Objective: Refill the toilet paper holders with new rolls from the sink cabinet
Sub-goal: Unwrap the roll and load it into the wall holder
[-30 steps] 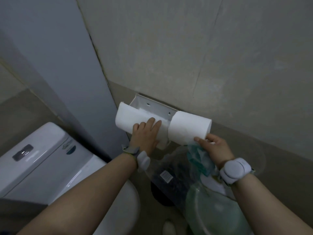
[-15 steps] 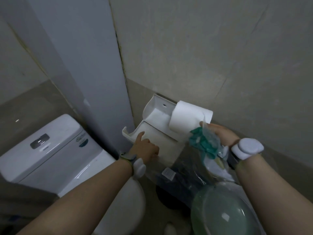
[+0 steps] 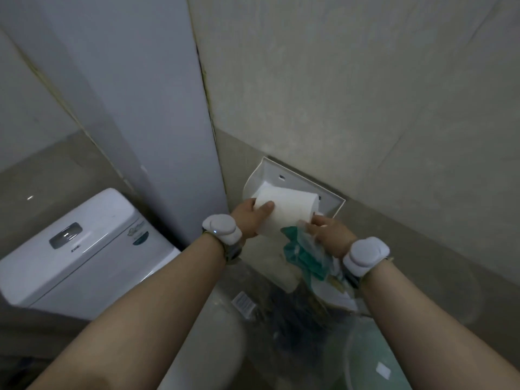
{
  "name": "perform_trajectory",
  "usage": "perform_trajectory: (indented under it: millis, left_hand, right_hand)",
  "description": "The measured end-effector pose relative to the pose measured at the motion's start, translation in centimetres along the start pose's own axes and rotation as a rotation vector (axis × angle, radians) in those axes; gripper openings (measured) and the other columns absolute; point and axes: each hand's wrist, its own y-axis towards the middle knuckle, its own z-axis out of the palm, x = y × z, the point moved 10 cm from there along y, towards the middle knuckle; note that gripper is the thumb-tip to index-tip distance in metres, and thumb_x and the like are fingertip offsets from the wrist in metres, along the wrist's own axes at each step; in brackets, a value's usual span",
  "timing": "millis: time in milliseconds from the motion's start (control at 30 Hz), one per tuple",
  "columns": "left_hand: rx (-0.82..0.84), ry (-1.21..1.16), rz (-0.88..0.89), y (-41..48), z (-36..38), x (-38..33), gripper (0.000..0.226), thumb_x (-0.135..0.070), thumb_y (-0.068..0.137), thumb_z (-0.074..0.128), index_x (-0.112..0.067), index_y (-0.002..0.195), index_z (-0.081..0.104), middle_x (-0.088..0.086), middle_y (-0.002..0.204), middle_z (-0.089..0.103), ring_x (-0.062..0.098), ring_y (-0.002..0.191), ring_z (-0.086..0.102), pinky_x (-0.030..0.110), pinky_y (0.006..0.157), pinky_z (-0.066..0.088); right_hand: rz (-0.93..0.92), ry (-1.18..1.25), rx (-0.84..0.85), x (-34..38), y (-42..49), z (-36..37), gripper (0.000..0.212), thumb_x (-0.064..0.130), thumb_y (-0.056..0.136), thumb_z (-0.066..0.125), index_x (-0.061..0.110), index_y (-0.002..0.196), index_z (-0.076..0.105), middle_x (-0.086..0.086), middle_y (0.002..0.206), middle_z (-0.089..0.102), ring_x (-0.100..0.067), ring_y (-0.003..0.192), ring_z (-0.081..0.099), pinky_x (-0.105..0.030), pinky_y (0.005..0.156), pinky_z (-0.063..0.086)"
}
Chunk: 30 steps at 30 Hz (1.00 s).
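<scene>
A white toilet paper roll (image 3: pixel 289 208) lies sideways in the open white wall holder (image 3: pixel 298 180). My left hand (image 3: pixel 250 216) grips the roll's left end, thumb across its front. My right hand (image 3: pixel 329 230) pinches the roll's lower right edge and also clutches the top of a clear plastic bag (image 3: pixel 306 257) with green print. The bag hangs down below my right wrist; what it contains is hard to make out.
A white toilet tank (image 3: pixel 81 249) stands at the left, with the bowl's lid (image 3: pixel 216 347) under my left forearm. A pale blue partition (image 3: pixel 146 108) meets the tiled wall just left of the holder. A green round object (image 3: pixel 374 364) shows at the bottom right.
The roll has gone from my right hand at the holder's right side into the holder. My left hand has left the lowered cover and now grips the roll's left end.
</scene>
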Motion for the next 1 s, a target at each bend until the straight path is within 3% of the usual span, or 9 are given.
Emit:
perform_trajectory:
  millis: [67, 167, 300, 367, 467, 567, 700, 833, 1000]
  left_hand:
    - [-0.01, -0.058, 0.005, 0.9, 0.1, 0.0, 0.038, -0.037, 0.09, 0.058, -0.016, 0.121, 0.051, 0.013, 0.121, 0.056, 0.035, 0.11, 0.055, 0.052, 0.092, 0.051]
    - [-0.016, 0.052, 0.057, 3.1, -0.2, -0.3, 0.049, -0.038, 0.088, 0.06, -0.009, 0.127, 0.05, 0.014, 0.126, 0.057, 0.036, 0.111, 0.057, 0.052, 0.094, 0.05]
    - [-0.065, 0.166, 0.086, 5.3, -0.9, -0.1, 0.074, -0.056, 0.077, 0.062, -0.013, 0.135, 0.045, 0.01, 0.13, 0.056, 0.03, 0.11, 0.056, 0.047, 0.094, 0.049]
    - [-0.05, 0.191, 0.089, 7.0, -0.4, 0.2, 0.083, -0.064, 0.07, 0.059, -0.014, 0.135, 0.045, 0.008, 0.13, 0.055, 0.03, 0.112, 0.056, 0.045, 0.093, 0.048]
    - [-0.066, 0.25, 0.121, 8.7, -0.3, 0.1, 0.063, -0.051, 0.084, 0.058, -0.011, 0.133, 0.048, 0.007, 0.123, 0.058, 0.032, 0.111, 0.057, 0.035, 0.084, 0.046]
    - [-0.061, 0.324, 0.166, 9.8, 0.1, -0.1, 0.049, -0.042, 0.093, 0.05, -0.011, 0.132, 0.05, 0.009, 0.122, 0.059, 0.03, 0.107, 0.056, 0.032, 0.083, 0.04]
    - [-0.118, 0.37, 0.197, 9.6, 0.1, -1.0, 0.046, -0.034, 0.097, 0.045, -0.008, 0.135, 0.045, 0.016, 0.135, 0.052, 0.034, 0.12, 0.05, 0.03, 0.088, 0.036]
    - [-0.189, 0.41, 0.301, 7.0, 0.2, -3.4, 0.063, -0.027, 0.093, 0.054, -0.005, 0.145, 0.026, 0.016, 0.15, 0.034, 0.031, 0.136, 0.034, 0.04, 0.111, 0.032]
    - [-0.182, 0.752, 0.454, 2.0, 1.1, -2.3, 0.074, -0.045, 0.087, 0.056, -0.009, 0.145, 0.027, 0.017, 0.15, 0.029, 0.032, 0.138, 0.027, 0.043, 0.112, 0.025]
  right_hand:
    - [-0.003, -0.031, -0.026, 0.0, -0.2, -0.4, 0.038, 0.032, 0.088, 0.06, 0.014, 0.121, 0.057, -0.009, 0.109, 0.066, -0.013, 0.077, 0.059, -0.008, 0.061, 0.047]
    - [-0.026, -0.342, -0.13, 0.1, -0.5, -2.3, 0.063, 0.041, 0.081, 0.066, 0.02, 0.135, 0.043, -0.008, 0.133, 0.055, -0.026, 0.113, 0.056, -0.032, 0.093, 0.045]
    - [-0.098, -0.709, -0.237, 1.3, -1.5, -3.6, 0.045, 0.049, 0.081, 0.055, 0.031, 0.122, 0.049, -0.005, 0.116, 0.066, -0.029, 0.101, 0.063, -0.034, 0.076, 0.047]
    - [-0.08, -0.788, -0.268, 0.6, -1.4, -4.5, 0.049, 0.057, 0.078, 0.055, 0.032, 0.119, 0.052, -0.003, 0.111, 0.068, -0.027, 0.099, 0.064, -0.031, 0.071, 0.045]
    - [-0.04, -0.852, -0.24, -1.1, -1.2, -4.8, 0.06, 0.072, 0.067, 0.059, 0.033, 0.113, 0.056, 0.001, 0.111, 0.067, -0.024, 0.101, 0.063, -0.032, 0.076, 0.048]
    - [-0.017, -0.919, -0.172, -3.7, -0.9, -4.0, 0.051, 0.061, 0.073, 0.062, 0.03, 0.113, 0.057, -0.002, 0.114, 0.064, -0.025, 0.103, 0.061, -0.032, 0.078, 0.046]
    - [0.007, -0.972, -0.242, -5.5, -0.8, -3.4, 0.019, 0.034, 0.084, 0.055, 0.024, 0.099, 0.06, -0.006, 0.109, 0.064, -0.028, 0.1, 0.061, -0.03, 0.07, 0.039]
    - [-0.009, -0.92, -0.24, -6.5, -1.5, -2.2, 0.025, 0.028, 0.086, 0.052, 0.024, 0.11, 0.055, -0.007, 0.115, 0.062, -0.03, 0.101, 0.061, -0.033, 0.076, 0.045]
    - [0.004, -0.939, -0.158, -8.0, -2.4, 0.3, 0.038, 0.03, 0.087, 0.047, 0.036, 0.124, 0.051, -0.003, 0.122, 0.061, -0.028, 0.107, 0.061, -0.035, 0.083, 0.046]
